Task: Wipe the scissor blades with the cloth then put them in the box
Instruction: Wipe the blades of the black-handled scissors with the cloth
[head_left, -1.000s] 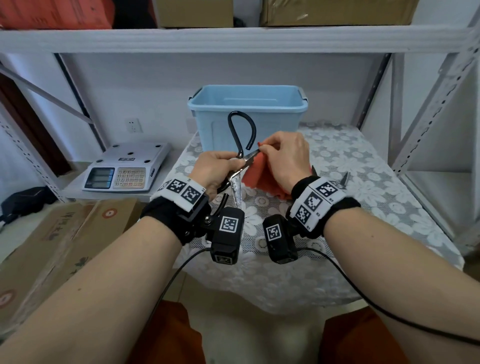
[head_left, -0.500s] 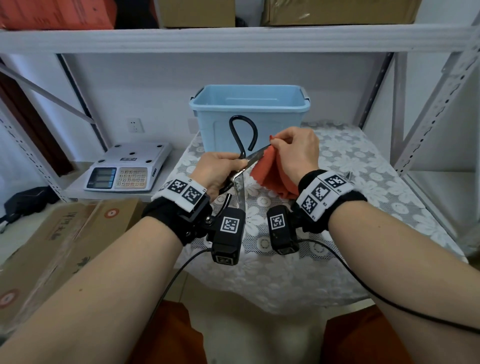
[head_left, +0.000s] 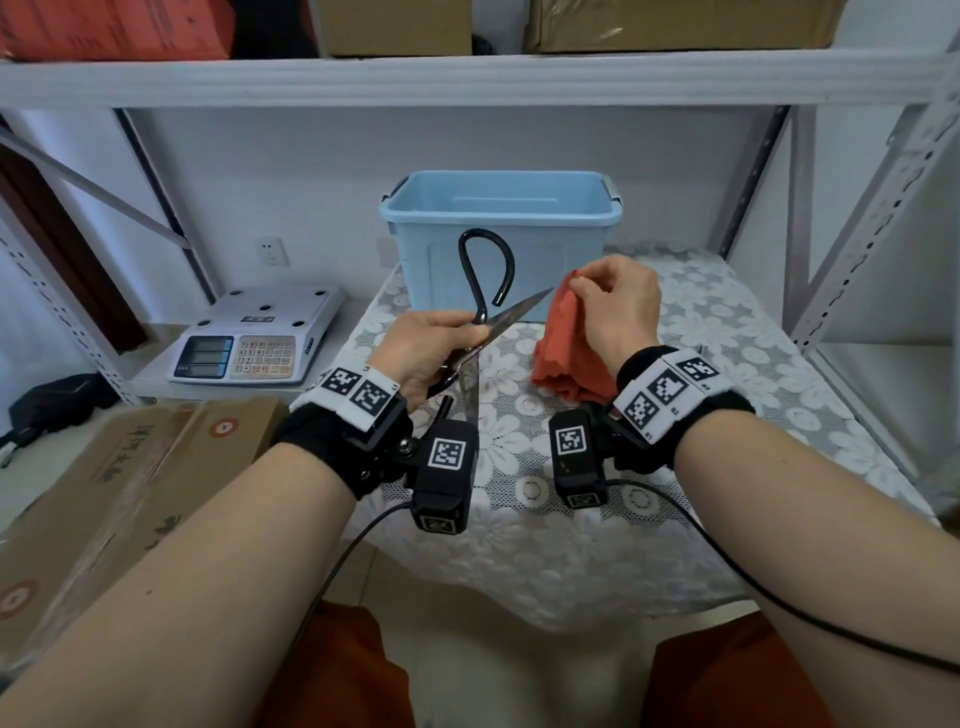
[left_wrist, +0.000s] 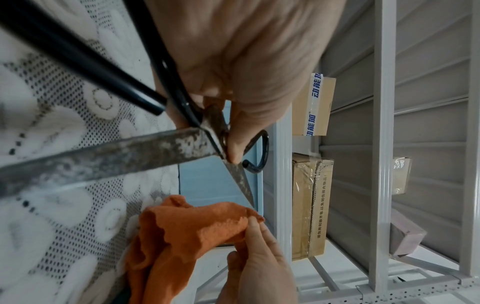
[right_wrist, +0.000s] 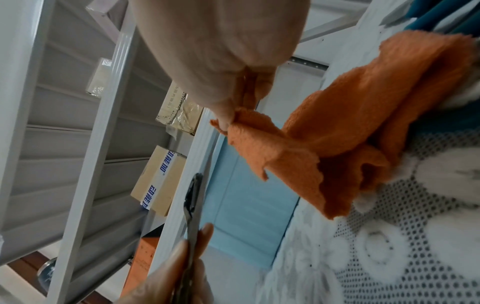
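Scissors (head_left: 480, 332) sit open in the left hand (head_left: 426, 351), held near the pivot above the lace-covered desk (head_left: 727, 395); one blade points up-right toward the cloth, the other down, one black loop handle stands in front of the blue box (head_left: 501, 234). Right hand (head_left: 615, 306) pinches the top of the orange cloth (head_left: 563, 353), which hangs just beside the upper blade tip, apart from it. Scale (head_left: 254, 345) on the low shelf to the left.

Left wrist view: left fingers (left_wrist: 233, 144) curl round the pivot, rusty blades spread wide; cloth (left_wrist: 192, 228) near the far blade tip.

Right wrist view: right fingers (right_wrist: 226, 115) pinch the cloth (right_wrist: 337, 131) corner; the scissors (right_wrist: 192, 205) are seen edge-on.
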